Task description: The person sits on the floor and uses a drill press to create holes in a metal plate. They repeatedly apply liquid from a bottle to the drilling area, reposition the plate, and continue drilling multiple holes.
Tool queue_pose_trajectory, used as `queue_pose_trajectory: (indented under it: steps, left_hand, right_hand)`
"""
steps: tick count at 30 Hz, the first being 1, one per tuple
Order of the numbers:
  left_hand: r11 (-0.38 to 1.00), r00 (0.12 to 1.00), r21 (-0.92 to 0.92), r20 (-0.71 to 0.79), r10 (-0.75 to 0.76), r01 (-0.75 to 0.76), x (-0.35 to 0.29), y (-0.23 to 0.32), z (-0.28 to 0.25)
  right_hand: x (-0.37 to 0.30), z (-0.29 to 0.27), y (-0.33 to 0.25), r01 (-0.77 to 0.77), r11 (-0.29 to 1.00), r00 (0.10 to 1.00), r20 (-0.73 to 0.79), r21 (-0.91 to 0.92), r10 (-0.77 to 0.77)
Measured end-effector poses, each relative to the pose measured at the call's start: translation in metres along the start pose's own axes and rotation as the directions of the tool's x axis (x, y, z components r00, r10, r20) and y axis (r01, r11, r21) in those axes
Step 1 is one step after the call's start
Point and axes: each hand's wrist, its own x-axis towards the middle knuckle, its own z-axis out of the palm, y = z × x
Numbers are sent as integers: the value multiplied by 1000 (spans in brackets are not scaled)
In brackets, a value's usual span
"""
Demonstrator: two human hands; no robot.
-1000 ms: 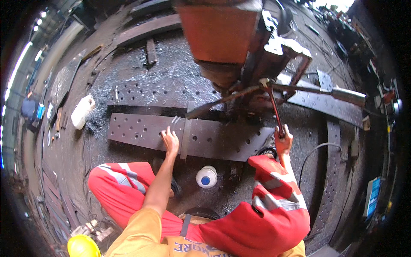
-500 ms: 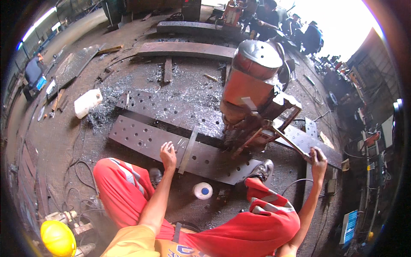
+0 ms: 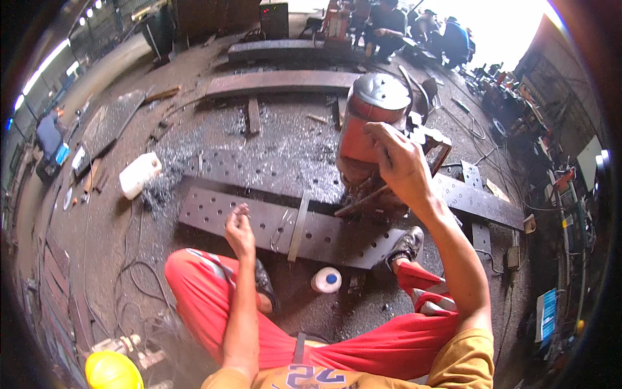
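My right hand [image 3: 400, 162] is raised in front of the orange drilling machine [image 3: 357, 139] with its silver-topped motor. Its fingers are bent but apart, and nothing shows between them; whether they touch the machine I cannot tell. Over the left part of a long, dark drilled steel plate [image 3: 337, 242], my left hand [image 3: 240, 233] hangs with fingers loosely curled and nothing visible in it. A flat metal bar [image 3: 299, 228] lies across the plate beside a thin bent wire [image 3: 280, 235]. The machine's lever is mostly hidden behind my right arm.
A white bottle with a blue cap [image 3: 326, 280] stands between my legs. At the left are a white jerrycan [image 3: 140, 176] amid metal shavings and a yellow helmet [image 3: 113, 371]. Steel beams [image 3: 285, 82] lie beyond the machine. Cables run over the floor; people work farther off.
My right hand has let go of the machine's lever and moved up and left in front of the motor. My left hand stays near the plate. The view has shifted slightly.
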Motion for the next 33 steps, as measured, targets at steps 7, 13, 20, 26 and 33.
queue_pose_trajectory:
  steps: [7, 13, 20, 26, 33]
  left_hand:
    - [987, 926, 21, 343, -157, 159, -33, 1, 3]
    - [962, 876, -200, 409, 254, -186, -44, 191, 76]
    - [607, 402, 60, 800, 446, -792, -20, 385, 157]
    - [247, 111, 238, 891, -440, -939, 15, 402, 198]
    - [96, 189, 230, 929, -319, -968, 1, 388, 209]
  right_hand:
    - [-36, 10, -10, -212, 945, 968, -77, 250, 238]
    - [-262, 100, 24, -689, 685, 587, -373, 238, 719]
    - [-456, 242, -26, -940, 337, 317, 518, 60, 794]
    - [-442, 263, -17, -825, 491, 564, 446, 280, 695]
    - [-431, 275, -31, -773, 440, 607, 329, 457, 724]
